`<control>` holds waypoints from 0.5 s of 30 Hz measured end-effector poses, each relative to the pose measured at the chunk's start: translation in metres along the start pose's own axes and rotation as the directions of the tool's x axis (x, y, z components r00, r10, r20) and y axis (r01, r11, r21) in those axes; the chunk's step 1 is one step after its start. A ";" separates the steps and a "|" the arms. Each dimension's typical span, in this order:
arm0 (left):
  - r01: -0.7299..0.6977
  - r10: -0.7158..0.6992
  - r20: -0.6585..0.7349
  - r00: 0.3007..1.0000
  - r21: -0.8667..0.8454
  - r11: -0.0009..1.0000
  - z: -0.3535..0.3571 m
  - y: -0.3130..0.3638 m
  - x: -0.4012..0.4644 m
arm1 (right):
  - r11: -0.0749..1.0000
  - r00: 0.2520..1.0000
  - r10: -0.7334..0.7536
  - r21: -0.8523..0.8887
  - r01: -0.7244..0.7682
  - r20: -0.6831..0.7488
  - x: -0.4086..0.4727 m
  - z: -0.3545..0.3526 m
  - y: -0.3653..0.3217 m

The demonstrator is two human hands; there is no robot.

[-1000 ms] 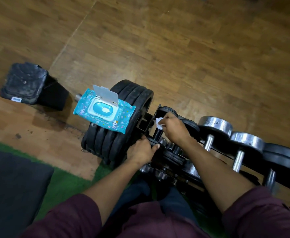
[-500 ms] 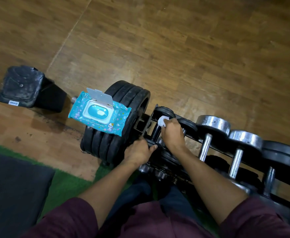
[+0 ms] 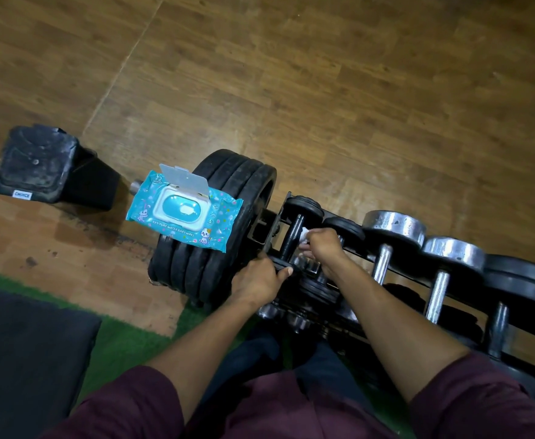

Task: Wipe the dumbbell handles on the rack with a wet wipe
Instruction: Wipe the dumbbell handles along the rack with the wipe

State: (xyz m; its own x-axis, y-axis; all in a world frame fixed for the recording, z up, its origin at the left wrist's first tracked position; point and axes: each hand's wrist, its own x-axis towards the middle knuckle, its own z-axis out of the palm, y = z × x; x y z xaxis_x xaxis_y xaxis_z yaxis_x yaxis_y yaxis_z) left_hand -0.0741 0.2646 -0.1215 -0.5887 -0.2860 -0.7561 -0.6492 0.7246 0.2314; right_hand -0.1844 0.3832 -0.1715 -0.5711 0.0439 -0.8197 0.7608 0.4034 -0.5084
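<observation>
A small black dumbbell lies at the left end of the rack, its dark handle bare on the left side. My right hand grips a crumpled white wet wipe beside that handle, low on the shaft. My left hand holds the near black head of the same dumbbell, thumb over its edge. Chrome dumbbells and larger black ones lie further right on the rack.
A blue wet wipe pack with its lid up rests on a stack of black weight plates left of the rack. A black bin stands on the wooden floor at far left. Green turf and a dark mat lie near me.
My right hand has slid the wipe from the far end of the handle down toward the near end. My left hand keeps its hold on the near head.
</observation>
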 end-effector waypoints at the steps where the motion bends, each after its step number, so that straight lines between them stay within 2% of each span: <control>1: -0.003 0.003 -0.001 1.000 0.000 1.000 0.000 0.000 0.000 | 0.998 0.999 0.017 -0.059 -0.014 0.045 0.001 -0.002 0.000; 3: -0.013 0.013 -0.003 1.000 0.002 1.000 0.000 -0.001 0.000 | 0.990 0.995 0.042 -0.136 -0.030 0.092 0.004 -0.002 0.000; 8: -0.021 0.021 -0.006 1.000 0.009 1.000 0.000 -0.002 0.000 | 0.990 0.998 0.057 -0.131 -0.053 0.026 0.008 0.002 -0.004; 12: -0.024 0.024 -0.011 1.000 0.016 1.000 0.000 -0.002 0.000 | 0.945 0.981 0.139 -0.314 -0.090 0.135 -0.011 -0.001 -0.003; 15: -0.029 0.030 -0.012 0.999 0.020 0.999 0.000 -0.002 -0.001 | 0.932 0.965 0.194 -0.340 -0.125 0.179 -0.017 -0.001 -0.005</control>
State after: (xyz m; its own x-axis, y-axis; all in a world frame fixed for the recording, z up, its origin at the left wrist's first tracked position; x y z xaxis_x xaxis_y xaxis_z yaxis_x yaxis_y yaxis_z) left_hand -0.0721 0.2633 -0.1212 -0.6133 -0.2718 -0.7416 -0.6218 0.7451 0.2411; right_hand -0.1790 0.3818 -0.1548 -0.3481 -0.0426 -0.9365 0.6752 0.6816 -0.2820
